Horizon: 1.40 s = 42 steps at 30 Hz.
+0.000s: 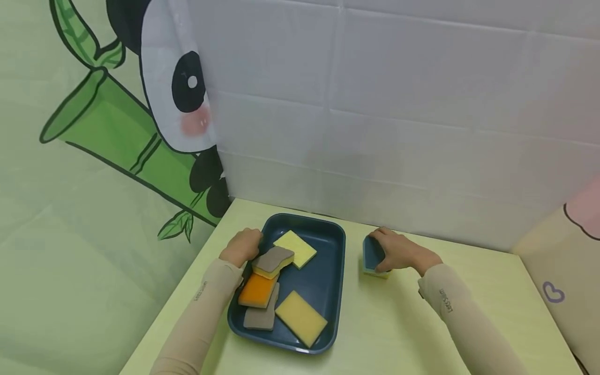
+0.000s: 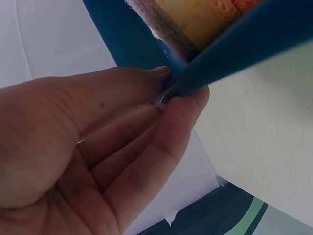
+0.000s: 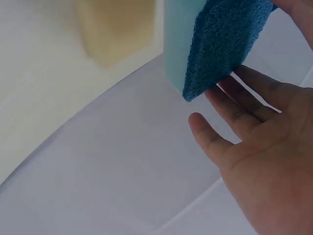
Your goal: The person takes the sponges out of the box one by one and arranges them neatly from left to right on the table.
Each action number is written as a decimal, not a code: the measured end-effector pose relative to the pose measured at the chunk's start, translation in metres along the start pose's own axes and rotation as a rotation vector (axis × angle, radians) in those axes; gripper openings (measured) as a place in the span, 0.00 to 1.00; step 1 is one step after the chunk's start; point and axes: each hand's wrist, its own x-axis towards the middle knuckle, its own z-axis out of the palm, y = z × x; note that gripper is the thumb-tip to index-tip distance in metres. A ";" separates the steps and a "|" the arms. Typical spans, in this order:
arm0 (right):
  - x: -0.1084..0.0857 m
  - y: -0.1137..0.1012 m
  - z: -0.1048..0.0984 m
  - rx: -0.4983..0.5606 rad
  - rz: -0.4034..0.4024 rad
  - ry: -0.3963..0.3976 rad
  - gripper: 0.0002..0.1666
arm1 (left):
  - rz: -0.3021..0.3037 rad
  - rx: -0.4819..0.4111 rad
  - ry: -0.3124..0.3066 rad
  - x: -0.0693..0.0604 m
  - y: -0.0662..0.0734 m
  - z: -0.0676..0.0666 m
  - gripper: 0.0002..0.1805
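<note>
A dark blue tray (image 1: 328, 291) holds several sponges, among them an orange one (image 1: 257, 290), a grey-topped one (image 1: 274, 260) and yellow ones (image 1: 301, 317). My left hand (image 1: 242, 246) pinches the tray's left rim; in the left wrist view the thumb and fingers of that hand (image 2: 112, 142) meet on the blue rim (image 2: 234, 49). Right of the tray, my right hand (image 1: 398, 250) grips a blue-faced sponge (image 1: 373, 253) by its edges. The right wrist view shows the fingers of that hand (image 3: 264, 127) against the blue sponge's rough face (image 3: 225, 44).
A pale yellow table (image 1: 398, 333) lies under the tray. Behind it stands a white cloth wall (image 1: 375, 130), with a panda and bamboo print (image 1: 122, 130) on the left. Below the held sponge, a yellowish edge (image 1: 376, 275) shows.
</note>
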 end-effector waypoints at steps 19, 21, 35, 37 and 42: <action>-0.019 0.100 0.009 0.078 0.074 -0.024 0.55 | -0.045 -0.015 0.004 0.006 -0.004 -0.003 0.08; -0.016 0.106 0.014 0.095 0.077 -0.026 0.55 | -0.051 -0.016 0.009 0.007 -0.005 -0.003 0.09; 0.001 0.128 0.024 0.085 0.084 -0.065 0.55 | -0.075 -0.052 0.013 0.010 -0.003 -0.004 0.07; 0.003 0.131 0.025 0.079 0.090 -0.073 0.54 | -0.080 -0.057 0.009 0.010 -0.003 -0.005 0.07; 0.011 0.138 0.022 0.058 0.072 -0.084 0.55 | -0.092 -0.062 0.006 0.013 -0.002 -0.005 0.08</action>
